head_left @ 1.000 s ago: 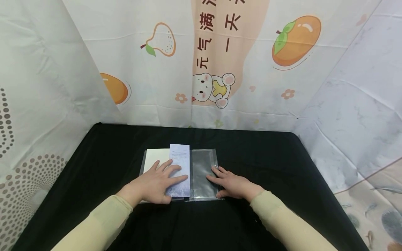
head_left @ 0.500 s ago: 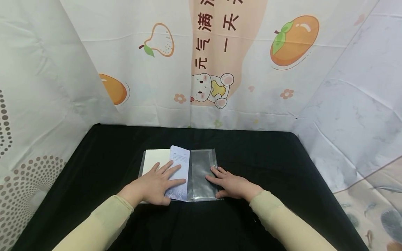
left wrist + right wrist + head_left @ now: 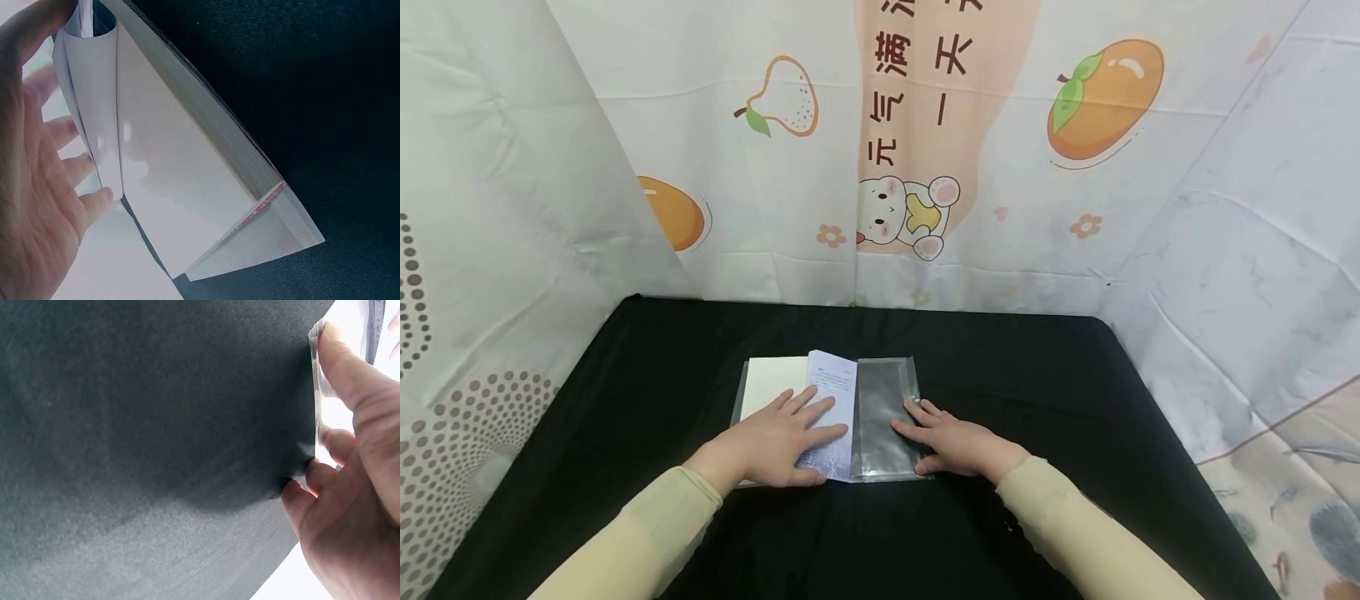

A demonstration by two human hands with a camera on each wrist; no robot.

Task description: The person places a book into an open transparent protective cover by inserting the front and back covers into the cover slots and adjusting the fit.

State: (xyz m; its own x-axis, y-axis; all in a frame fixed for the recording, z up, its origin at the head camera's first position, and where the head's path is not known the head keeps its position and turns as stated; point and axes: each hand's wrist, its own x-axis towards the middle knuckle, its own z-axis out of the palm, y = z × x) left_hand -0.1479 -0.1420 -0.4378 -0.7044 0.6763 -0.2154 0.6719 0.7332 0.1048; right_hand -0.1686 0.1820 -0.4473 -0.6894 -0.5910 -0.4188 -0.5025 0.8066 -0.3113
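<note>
Book (image 3: 771,379) lies spread on the black cloth (image 3: 880,546), mid-scene, with a cream page (image 3: 165,144) at the left and a clear plastic cover (image 3: 880,417) out to the right. Between them runs a pale-blue printed sheet (image 3: 837,379), perhaps a jacket flap. I have the left hand (image 3: 778,442) laid across page and sheet, fingers spread and gripping nothing, thumb at the near edge. The right hand (image 3: 958,442) rests on the cover's right edge with fingers extended; I see no pinch, so I take it as merely steadying. From the left wrist the sheet looks bowed rather than flat, which worries me: pressing hard there could crease it. Should the left hand lift too soon, the sheet may spring up. The thin plastic could also buckle or slide over the cloth if the right hand pulls unevenly, and glare makes its surface hard to read.
</note>
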